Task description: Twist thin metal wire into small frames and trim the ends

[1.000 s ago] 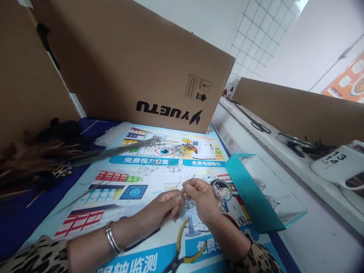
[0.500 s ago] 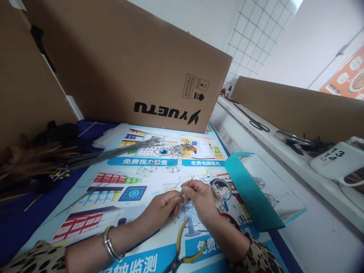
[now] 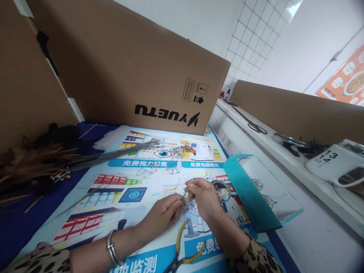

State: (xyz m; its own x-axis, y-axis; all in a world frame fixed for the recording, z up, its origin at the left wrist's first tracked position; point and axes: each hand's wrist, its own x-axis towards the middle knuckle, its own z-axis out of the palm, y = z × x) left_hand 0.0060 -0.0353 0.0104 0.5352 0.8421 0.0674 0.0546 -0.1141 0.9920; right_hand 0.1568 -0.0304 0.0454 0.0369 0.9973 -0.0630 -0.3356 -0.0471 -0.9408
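Observation:
My left hand [image 3: 165,211] and my right hand [image 3: 202,197] meet over a printed poster [image 3: 127,197] on the table. Both pinch a thin piece of wire [image 3: 184,191] between fingertips, fingers closed. A silver bangle [image 3: 112,244] sits on my left wrist. Yellow-handled pliers [image 3: 183,246] lie on the poster just below my hands. Small bent wire pieces [image 3: 173,167] are scattered ahead of the hands. A bundle of long straight wires [image 3: 113,153] lies to the upper left.
A large cardboard box [image 3: 136,72] marked YUETU stands behind the poster. Dark feathers [image 3: 31,159] pile at left. A teal folder [image 3: 250,193] with a sheet lies at right. Scissors [image 3: 253,123] and a white mug [image 3: 332,163] sit on the white ledge beyond.
My right hand has risen slightly while my left has dropped a little, still working the wire. The camera view has shifted a bit.

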